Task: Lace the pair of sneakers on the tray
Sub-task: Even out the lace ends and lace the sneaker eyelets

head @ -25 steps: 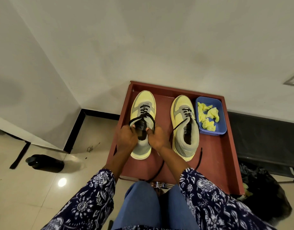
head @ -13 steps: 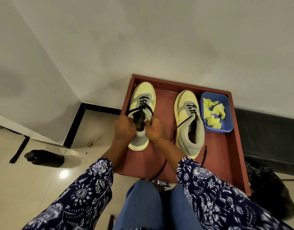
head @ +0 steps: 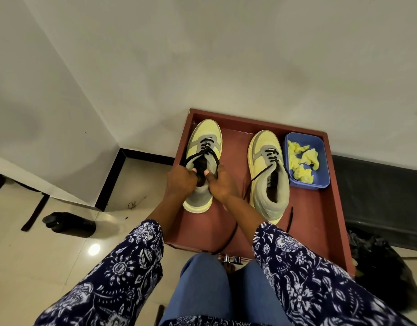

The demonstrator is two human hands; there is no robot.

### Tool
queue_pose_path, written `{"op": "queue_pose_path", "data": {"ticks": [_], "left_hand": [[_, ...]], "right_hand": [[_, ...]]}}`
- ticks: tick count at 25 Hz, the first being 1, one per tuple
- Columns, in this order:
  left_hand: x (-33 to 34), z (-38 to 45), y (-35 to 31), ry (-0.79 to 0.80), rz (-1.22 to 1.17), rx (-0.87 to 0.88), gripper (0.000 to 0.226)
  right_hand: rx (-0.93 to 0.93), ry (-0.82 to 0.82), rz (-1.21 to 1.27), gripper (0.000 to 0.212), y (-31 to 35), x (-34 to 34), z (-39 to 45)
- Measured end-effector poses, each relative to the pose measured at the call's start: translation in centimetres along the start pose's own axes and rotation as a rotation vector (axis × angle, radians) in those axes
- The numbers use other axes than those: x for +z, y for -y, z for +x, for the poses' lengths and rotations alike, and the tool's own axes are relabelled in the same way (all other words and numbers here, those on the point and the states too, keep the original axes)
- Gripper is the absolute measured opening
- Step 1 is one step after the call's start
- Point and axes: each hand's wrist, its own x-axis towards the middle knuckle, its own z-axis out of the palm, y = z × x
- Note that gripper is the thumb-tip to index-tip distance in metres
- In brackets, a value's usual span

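While both hands work at the middle of the frame, the left sneaker sits on the left side of the red-brown tray, toe pointing to the top of the frame. The left hand pinches the black lace at the left edge of the shoe's opening, and the right hand pinches it at the right edge. The fingers of both hands are curled tight around the lace. The two ends run up from the hands and meet at the crossed rows near the tongue, so it looks like the person is pulling the lace snug or getting ready to tie it. Holding one end in each hand keeps the pull even on both sides.

The right sneaker stands just beside it, to the right, and no hand touches it. Only its top rows near the toe are laced. A loose lace end hangs over its side and another loose end lies on the tray by its heel. That shoe seems to need more work.

A blue tub with crumpled yellow paper sits in the tray's upper right corner, close to the right sneaker. It may be stuffing pulled out of the shoes. A dark bottle lies on the floor at the lower left.
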Motion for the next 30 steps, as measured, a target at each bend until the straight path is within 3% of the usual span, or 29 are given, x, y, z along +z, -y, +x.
{"op": "queue_pose_path", "data": {"ticks": [7,12,17,23,30], "left_hand": [[0.2,-1.2,0.9,-0.018,0.02,0.014,0.038],[0.2,-2.3,1.7,0.025,-0.001,-0.07,0.049],[-0.1,-3.0,1.6,-0.08,-0.029,-0.062,0.041],[0.0,-4.7,-1.8,-0.217,-0.11,0.092,0.029],[2.7,-6.0,-5.8,-0.157,-0.174,0.209,0.025]], "right_hand": [[0.054,0.062,-0.016,0.049,0.2,-1.7,-1.8],[0.033,0.081,-0.005,0.05,-0.5,-2.4,-2.6],[0.064,0.036,-0.023,0.047,-1.1,-3.7,-3.7],[0.057,-0.051,0.072,0.041,-1.3,-5.7,-4.3],[0.02,-0.157,0.126,0.034,-1.5,-8.5,-4.8]]}}
